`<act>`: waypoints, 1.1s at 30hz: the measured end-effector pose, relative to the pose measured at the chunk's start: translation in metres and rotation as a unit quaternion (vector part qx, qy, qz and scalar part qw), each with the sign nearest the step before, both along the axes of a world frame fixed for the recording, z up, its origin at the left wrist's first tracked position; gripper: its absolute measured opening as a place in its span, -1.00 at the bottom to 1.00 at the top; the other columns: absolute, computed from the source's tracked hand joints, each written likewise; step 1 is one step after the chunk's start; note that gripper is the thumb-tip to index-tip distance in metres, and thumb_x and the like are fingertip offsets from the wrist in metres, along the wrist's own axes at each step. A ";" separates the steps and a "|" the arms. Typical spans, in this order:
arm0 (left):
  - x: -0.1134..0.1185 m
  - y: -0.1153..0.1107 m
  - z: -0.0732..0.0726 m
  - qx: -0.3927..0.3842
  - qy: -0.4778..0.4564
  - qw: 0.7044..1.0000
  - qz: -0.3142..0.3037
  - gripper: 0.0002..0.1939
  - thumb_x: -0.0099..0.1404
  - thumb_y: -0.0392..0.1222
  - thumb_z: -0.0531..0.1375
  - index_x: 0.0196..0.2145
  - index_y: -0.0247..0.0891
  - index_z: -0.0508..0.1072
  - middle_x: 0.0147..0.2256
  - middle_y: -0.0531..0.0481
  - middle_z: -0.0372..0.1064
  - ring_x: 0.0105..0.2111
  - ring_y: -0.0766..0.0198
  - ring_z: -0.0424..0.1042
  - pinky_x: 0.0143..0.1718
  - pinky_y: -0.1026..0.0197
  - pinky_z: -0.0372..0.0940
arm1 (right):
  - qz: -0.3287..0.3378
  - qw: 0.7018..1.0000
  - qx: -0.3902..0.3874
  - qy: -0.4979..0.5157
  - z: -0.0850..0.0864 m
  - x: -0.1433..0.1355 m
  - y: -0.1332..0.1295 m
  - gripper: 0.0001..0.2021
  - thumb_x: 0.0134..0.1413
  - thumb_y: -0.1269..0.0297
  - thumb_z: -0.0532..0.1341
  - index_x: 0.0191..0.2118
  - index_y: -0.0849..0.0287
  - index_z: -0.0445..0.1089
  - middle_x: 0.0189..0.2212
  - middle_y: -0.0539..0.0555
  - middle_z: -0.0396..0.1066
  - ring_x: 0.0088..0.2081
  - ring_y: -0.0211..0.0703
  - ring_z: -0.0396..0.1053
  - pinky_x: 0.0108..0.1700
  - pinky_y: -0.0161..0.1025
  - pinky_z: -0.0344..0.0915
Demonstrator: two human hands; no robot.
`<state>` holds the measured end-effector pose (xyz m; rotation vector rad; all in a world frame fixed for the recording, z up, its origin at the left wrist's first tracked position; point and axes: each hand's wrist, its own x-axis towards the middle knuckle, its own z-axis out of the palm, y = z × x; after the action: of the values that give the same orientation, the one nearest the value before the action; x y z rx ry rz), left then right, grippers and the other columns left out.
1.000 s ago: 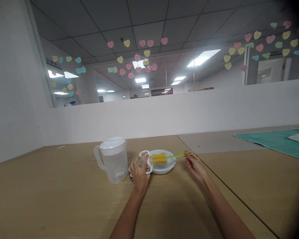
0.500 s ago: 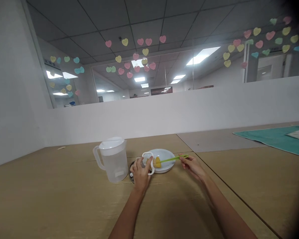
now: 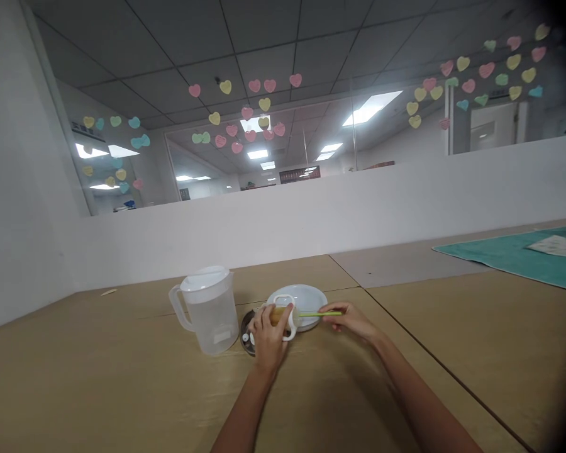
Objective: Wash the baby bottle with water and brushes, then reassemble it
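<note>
My left hand (image 3: pixel 268 336) is wrapped round a clear cup (image 3: pixel 279 316) with white handles, tipped on its side with its mouth to the right. In my right hand (image 3: pixel 351 319) is the thin handle of a green sponge brush (image 3: pixel 315 314), pinched between the fingers. The brush reaches into the cup's mouth, where its yellow sponge head shows through the wall. Behind and below the cup stands a white bowl (image 3: pixel 319 298). Partly hidden by my left hand, a dark round piece (image 3: pixel 246 328) with small white parts lies on the table.
A clear lidded pitcher (image 3: pixel 213 318) stands left of my left hand. At the far right a teal cloth (image 3: pixel 490 255) lies with a pale patterned item (image 3: pixel 559 246) on it. A low white wall (image 3: pixel 283 220) with a window above closes off the table's back.
The yellow sponge head went from the cup's mouth to deeper inside it. My right hand moved left and a little down with the brush. The whole view shifted slightly.
</note>
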<state>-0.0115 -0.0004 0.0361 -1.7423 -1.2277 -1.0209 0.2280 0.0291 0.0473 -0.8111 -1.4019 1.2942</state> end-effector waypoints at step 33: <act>0.001 0.004 -0.005 0.021 -0.037 0.960 -0.276 -0.31 0.13 0.02 0.23 0.11 -0.36 0.13 -0.11 -0.26 0.36 -0.15 0.09 0.42 -0.14 0.12 0.33 | -0.307 0.899 -0.166 0.263 -0.025 0.016 0.031 -0.83 -0.15 0.47 0.22 -0.33 0.25 0.33 -0.54 -0.01 0.31 -0.57 -0.38 0.28 -0.58 -0.48 0.24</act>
<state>-0.0107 0.0038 0.0315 -2.0820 -0.7573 -1.4263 0.2444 0.0605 0.0223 -0.9385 -0.4341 1.1312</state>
